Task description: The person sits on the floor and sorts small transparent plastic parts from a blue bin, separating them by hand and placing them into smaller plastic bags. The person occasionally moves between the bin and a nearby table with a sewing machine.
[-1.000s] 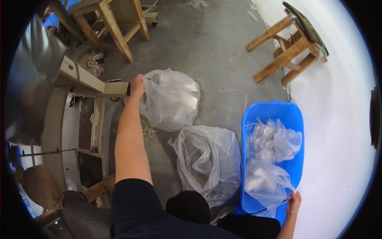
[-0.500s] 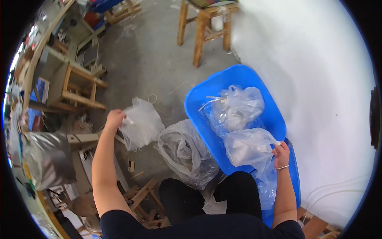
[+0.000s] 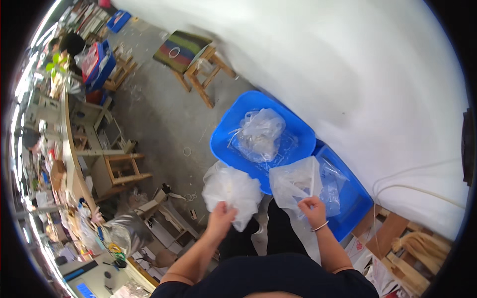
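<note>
My left hand (image 3: 223, 218) pinches the lower edge of a gauzy white bundle (image 3: 229, 186), perhaps thin fabric or plastic film, with a paler spot at its middle. To the right, my right hand (image 3: 314, 211) grips a translucent plastic bag (image 3: 293, 181) by its gathered edge, fingers closed. The bag hangs beside the near end of a blue tub (image 3: 222, 149). Inside the tub lies a crumpled clear plastic bag (image 3: 261, 131) with pale contents I cannot make out.
A second blue tub (image 3: 354, 211) holding clear plastic stands against the white wall (image 3: 377, 99). Beyond the first tub is a wooden stool (image 3: 198, 79) with a striped cover. Cluttered workbenches (image 3: 72, 154) line the left; a cardboard box (image 3: 382, 238) sits at lower right.
My left hand has brought the white bundle rightward from over the floor to before my knees. The right hand has moved left and nearer with its bag. The whole view has turned.
</note>
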The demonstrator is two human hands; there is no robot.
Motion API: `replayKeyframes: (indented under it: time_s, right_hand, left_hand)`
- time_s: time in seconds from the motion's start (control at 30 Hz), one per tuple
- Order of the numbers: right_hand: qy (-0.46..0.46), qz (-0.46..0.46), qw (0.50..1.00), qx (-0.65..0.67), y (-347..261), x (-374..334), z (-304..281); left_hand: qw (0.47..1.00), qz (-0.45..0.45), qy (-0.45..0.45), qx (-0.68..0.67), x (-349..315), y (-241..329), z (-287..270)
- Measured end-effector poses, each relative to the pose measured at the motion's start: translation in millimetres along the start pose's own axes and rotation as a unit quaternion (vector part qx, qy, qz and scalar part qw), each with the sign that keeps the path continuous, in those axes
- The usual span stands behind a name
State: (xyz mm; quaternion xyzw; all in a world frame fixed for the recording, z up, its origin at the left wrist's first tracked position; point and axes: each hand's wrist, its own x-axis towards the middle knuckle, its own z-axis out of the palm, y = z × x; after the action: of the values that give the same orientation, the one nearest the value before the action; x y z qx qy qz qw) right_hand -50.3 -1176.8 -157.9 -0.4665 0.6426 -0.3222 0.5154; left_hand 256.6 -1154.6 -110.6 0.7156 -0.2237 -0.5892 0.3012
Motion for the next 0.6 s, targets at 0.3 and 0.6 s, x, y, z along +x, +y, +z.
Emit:
replayKeyframes:
  time_s: [0.3, 0.6]
  right_hand:
    - [-0.021, 0.336, 0.934, 0.124, 6, -43, 11]
    - [0.411, 0.371, 0.759, 0.343, 67, -186, 30]
  left_hand:
    - [0.844, 0.049, -0.434, 0.312, -30, 0, 153]
    - [0.786, 0.082, -0.51, 0.34, 180, 0, 123]
